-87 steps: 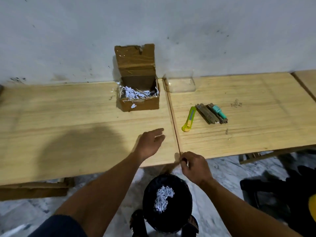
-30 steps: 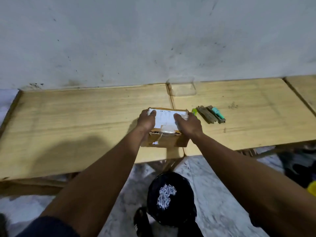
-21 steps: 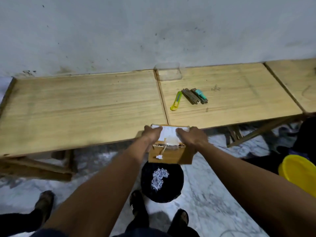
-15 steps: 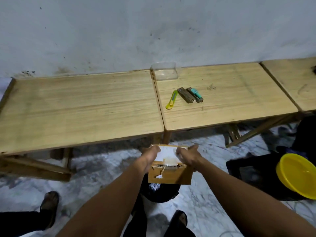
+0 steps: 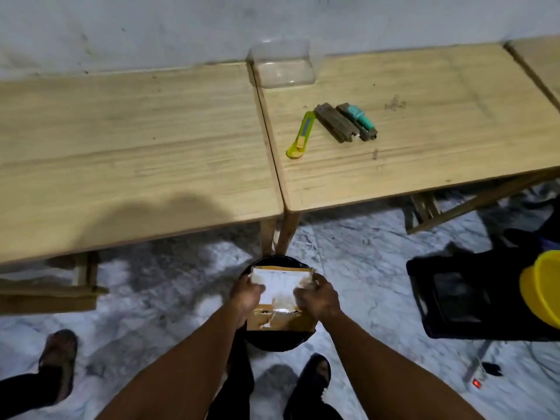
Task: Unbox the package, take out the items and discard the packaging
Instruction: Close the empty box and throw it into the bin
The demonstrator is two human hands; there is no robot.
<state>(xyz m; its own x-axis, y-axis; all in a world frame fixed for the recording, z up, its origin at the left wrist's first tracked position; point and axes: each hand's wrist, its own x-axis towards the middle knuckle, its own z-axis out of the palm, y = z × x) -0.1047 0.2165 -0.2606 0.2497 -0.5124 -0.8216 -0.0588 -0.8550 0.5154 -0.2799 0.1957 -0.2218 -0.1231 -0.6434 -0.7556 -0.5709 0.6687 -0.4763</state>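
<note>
A small brown cardboard box (image 5: 280, 319) with a white label on its closed top sits low over the black bin (image 5: 277, 342) on the floor. My left hand (image 5: 245, 294) grips its left side and my right hand (image 5: 318, 297) grips its right side. Most of the bin is hidden under the box. On the right table lie a yellow-green box cutter (image 5: 301, 135), two brown bars (image 5: 335, 124) and a teal item (image 5: 360, 116) on a brown bar.
Two wooden tables (image 5: 127, 153) stand side by side against a white wall. A clear plastic container (image 5: 283, 66) sits at their seam by the wall. A black crate (image 5: 463, 295) and a yellow tub (image 5: 542, 287) are on the floor at right. Feet stand nearby.
The open box was closed, lifted off the table with both hands and brought down over the black bin on the floor. The view has tilted downward.
</note>
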